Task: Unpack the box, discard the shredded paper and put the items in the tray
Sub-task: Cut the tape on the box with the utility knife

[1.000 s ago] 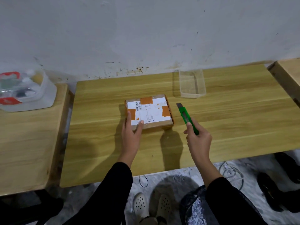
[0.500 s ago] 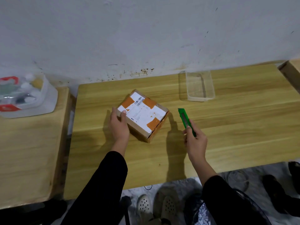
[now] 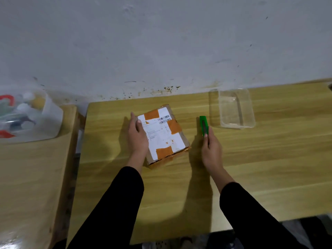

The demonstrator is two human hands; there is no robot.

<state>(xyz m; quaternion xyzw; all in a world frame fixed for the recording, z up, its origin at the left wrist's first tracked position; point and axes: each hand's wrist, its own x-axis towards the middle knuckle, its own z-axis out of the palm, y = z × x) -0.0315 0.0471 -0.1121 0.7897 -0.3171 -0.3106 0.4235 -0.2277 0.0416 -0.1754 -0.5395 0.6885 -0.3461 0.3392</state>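
The taped box [image 3: 162, 135] lies closed on the bench [image 3: 269, 159], with its long axis running from about 11 to 5 o'clock. The left hand [image 3: 137, 139] holds its left side, thumb on the label. The right hand [image 3: 212, 151] grips a green cutter [image 3: 203, 125] pointing to 12 o'clock. The box is near, at 9 o'clock from it. The clear tray [image 3: 233, 108] stands at 1 o'clock.

Pale grey-white wall [image 3: 161, 42] behind, plaster rough and scuffed. Dark brown spots [image 3: 168, 88] low down, just above table edge. Light wood table [image 3: 269, 168] pushed against wall, grain running left to right. Second wood table [image 3: 32, 177] at left, narrow gap between. Strip of grey floor [image 3: 292, 224] at lower right. Light dim; soft shadows on wood.
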